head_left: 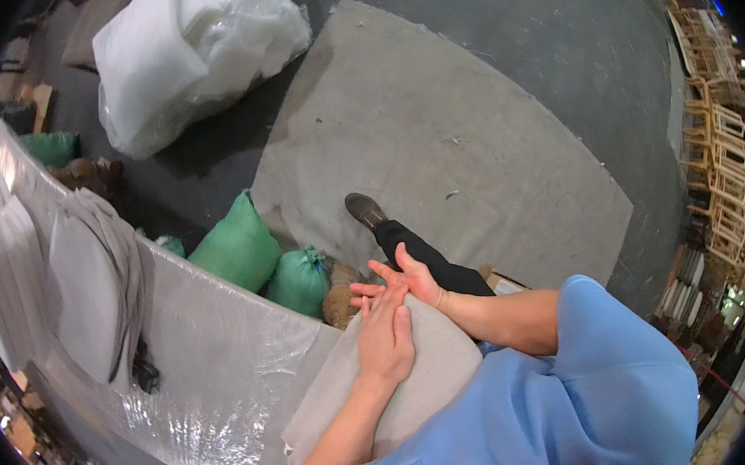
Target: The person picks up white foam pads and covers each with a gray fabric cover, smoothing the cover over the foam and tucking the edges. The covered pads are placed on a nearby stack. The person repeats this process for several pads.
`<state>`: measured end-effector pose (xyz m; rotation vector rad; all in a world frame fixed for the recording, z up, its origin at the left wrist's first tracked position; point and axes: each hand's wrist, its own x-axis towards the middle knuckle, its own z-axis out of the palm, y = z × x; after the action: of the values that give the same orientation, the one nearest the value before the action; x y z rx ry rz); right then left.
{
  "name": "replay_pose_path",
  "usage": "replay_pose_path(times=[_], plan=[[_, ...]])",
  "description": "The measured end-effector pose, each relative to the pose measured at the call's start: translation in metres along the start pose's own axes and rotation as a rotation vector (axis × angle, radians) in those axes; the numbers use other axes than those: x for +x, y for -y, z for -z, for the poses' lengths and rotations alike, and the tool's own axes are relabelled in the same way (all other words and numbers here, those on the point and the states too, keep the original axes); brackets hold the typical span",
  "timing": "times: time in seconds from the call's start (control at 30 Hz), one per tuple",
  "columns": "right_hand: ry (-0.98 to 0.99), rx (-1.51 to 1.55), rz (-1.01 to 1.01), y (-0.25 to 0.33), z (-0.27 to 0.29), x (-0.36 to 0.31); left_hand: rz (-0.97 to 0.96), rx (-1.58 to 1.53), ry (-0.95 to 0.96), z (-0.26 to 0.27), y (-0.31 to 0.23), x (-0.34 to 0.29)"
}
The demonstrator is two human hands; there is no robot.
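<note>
A light grey cloth-covered piece with a rounded edge, like a seat cushion (437, 360), lies close against my body at the table's near end. My left hand (386, 337) rests on its far edge, palm down with fingers stretched. Just beyond that edge, my right hand (412, 275) is held with its thumb raised and its fingers apart. Its fingers meet those of my left hand and partly hide behind them. I see nothing held in either hand.
A table wrapped in clear film (223, 352) carries a stack of grey cloth pieces (84, 275). Green sacks (236, 244) stand beside it. A big bundle in clear plastic (198, 62) and a grey sheet (443, 129) lie on the floor. Wooden chair frames (726, 175) line the right.
</note>
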<state>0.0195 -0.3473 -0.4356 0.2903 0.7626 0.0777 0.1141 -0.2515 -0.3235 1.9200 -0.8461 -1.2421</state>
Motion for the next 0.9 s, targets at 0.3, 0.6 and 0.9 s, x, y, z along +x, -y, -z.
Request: replay_pose_path(times=[0.3,0.6,0.9], plan=[[-0.038,-0.465,0.275,0.043,-0.024,-0.016,0.043,0.069,-0.025,0.027,-0.002,-0.028],[0.237,-0.831,0.158,0.03,-0.064,-0.028,0.124,0.093,0.019,0.019,0.001,-0.035],[0.061,-0.93,-0.138,0.032,-0.055,0.017,0.05,0.107,0.007,0.019,0.016,-0.03]])
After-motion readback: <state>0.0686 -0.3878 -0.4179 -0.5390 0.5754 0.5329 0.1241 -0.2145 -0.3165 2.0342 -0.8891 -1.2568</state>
